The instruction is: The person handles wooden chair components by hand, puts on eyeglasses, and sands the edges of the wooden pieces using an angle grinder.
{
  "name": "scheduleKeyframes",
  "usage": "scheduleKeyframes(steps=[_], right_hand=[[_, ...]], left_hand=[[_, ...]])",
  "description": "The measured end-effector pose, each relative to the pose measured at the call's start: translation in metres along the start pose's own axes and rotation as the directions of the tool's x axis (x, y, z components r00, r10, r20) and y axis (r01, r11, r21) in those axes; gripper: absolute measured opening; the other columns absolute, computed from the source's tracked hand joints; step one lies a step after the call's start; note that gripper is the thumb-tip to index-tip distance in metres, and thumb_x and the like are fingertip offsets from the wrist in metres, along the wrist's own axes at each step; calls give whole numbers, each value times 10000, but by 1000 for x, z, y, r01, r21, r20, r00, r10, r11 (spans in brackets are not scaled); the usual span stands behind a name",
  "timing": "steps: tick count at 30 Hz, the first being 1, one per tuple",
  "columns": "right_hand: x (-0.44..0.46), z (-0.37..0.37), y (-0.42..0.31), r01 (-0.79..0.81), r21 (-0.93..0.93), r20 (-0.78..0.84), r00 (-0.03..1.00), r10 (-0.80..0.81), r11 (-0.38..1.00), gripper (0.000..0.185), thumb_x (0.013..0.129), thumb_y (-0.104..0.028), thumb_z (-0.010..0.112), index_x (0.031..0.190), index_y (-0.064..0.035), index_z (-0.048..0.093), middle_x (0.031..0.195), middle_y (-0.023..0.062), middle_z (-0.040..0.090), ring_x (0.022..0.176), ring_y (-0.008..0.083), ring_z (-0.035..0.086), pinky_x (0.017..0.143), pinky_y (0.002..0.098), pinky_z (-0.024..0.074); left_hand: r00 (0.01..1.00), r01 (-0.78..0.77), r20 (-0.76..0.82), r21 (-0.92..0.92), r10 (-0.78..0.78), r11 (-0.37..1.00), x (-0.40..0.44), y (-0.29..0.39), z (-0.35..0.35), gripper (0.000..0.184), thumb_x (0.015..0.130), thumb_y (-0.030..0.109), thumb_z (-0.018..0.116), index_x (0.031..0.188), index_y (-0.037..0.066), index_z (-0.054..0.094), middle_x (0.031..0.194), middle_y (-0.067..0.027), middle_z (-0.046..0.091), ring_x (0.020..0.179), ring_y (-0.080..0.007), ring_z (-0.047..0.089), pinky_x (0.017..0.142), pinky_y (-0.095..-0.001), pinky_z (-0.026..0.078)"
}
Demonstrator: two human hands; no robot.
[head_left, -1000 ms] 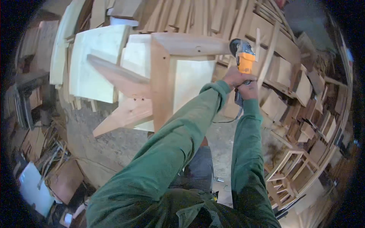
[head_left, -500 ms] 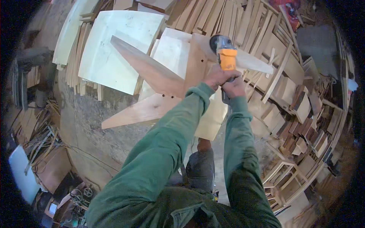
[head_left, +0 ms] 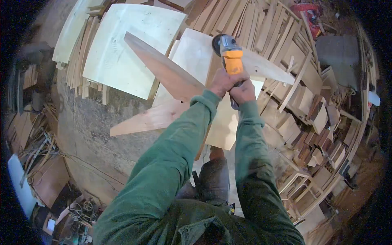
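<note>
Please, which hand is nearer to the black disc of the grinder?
Left. The left hand grips the grinder behind the disc; the right hand is farther back along it.

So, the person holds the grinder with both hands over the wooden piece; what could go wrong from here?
First, if the grinder tips, its dark disc might gouge the wooden piece; I cannot tell whether they touch now. Second, the left hand and right hand look bare and grip close behind the disc, so a kick or slip could perhaps injure them.
</note>
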State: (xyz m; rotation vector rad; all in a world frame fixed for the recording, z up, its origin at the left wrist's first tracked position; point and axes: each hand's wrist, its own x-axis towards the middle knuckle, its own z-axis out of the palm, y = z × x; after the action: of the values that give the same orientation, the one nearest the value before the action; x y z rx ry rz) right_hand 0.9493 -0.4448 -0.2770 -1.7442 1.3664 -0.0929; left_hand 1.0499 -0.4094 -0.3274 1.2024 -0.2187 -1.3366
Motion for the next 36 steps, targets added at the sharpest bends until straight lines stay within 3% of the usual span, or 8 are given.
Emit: scheduleKeyframes(steps=[5, 7, 11, 17, 23, 32, 33, 36], right_hand=[[-28, -9, 57, -82, 139, 37, 996, 77, 987, 484, 676, -197, 834, 1065, -3, 619, 985, 152, 710, 935, 236, 682, 814, 360, 536], [-39, -9, 130, 67, 195, 19, 997, -72, 978, 399, 720, -159, 787, 1053, 8, 647, 985, 114, 707, 930, 199, 669, 805, 339, 530], [-88, -32, 92, 52, 439, -74, 997, -22, 897, 349, 745, -118, 756, 1056, 4, 658, 986, 91, 705, 930, 175, 662, 798, 327, 525], [-83, -50, 76, -79, 81, -101, 991, 87, 994, 404, 741, -172, 774, 1073, -1, 619, 955, 138, 710, 876, 203, 678, 757, 355, 528], [-65, -34, 69, -43, 186, -62, 997, 55, 982, 412, 703, -151, 787, 1034, 4, 598, 964, 126, 691, 890, 191, 638, 781, 337, 516], [-56, -12, 26, -82, 48, 18, 997, 81, 995, 496, 701, -242, 813, 1090, -2, 617, 950, 162, 725, 853, 243, 706, 758, 358, 540], [-45, -8, 45, -24, 248, 37, 999, 15, 968, 475, 698, -249, 822, 1060, -1, 639, 948, 152, 728, 862, 234, 706, 769, 357, 541], [-46, 3, 89, 20, 325, -38, 999, -9, 945, 466, 715, -260, 814, 1064, 0, 646, 940, 136, 731, 868, 226, 706, 767, 365, 542]], left_hand=[[997, 47, 53, 130, -54, 990, -47, -8, 29, 367, 719, 283, 834, 951, 40, 688, 890, -42, 691, 781, -156, 657, 700, -333, 544], [994, 29, 104, 63, -35, 998, -49, -54, 45, 379, 722, 330, 838, 918, 39, 694, 874, -52, 696, 769, -152, 646, 687, -329, 532], [996, 5, 80, 233, -25, 972, -84, -47, 73, 396, 722, 342, 832, 919, 30, 691, 881, -58, 704, 787, -144, 651, 712, -328, 530], [990, 10, 136, 223, -41, 975, -75, -30, 81, 383, 732, 323, 825, 930, 23, 692, 882, -55, 703, 799, -154, 661, 722, -318, 534], [986, 74, 144, 105, -89, 992, -64, -23, 61, 344, 740, 255, 821, 959, 27, 687, 908, -48, 701, 807, -151, 663, 732, -313, 541], [999, 29, 46, -1, -29, 1000, -62, -9, 23, 378, 695, 245, 851, 950, 32, 671, 883, -43, 691, 775, -139, 657, 686, -306, 543], [994, 100, 28, 51, -101, 994, -57, -3, 26, 349, 704, 240, 840, 920, 24, 672, 871, -45, 691, 760, -140, 659, 670, -304, 542], [995, 77, 60, 40, -79, 996, -51, -26, 38, 330, 714, 250, 828, 908, 29, 679, 858, -40, 690, 745, -141, 658, 661, -313, 542]])
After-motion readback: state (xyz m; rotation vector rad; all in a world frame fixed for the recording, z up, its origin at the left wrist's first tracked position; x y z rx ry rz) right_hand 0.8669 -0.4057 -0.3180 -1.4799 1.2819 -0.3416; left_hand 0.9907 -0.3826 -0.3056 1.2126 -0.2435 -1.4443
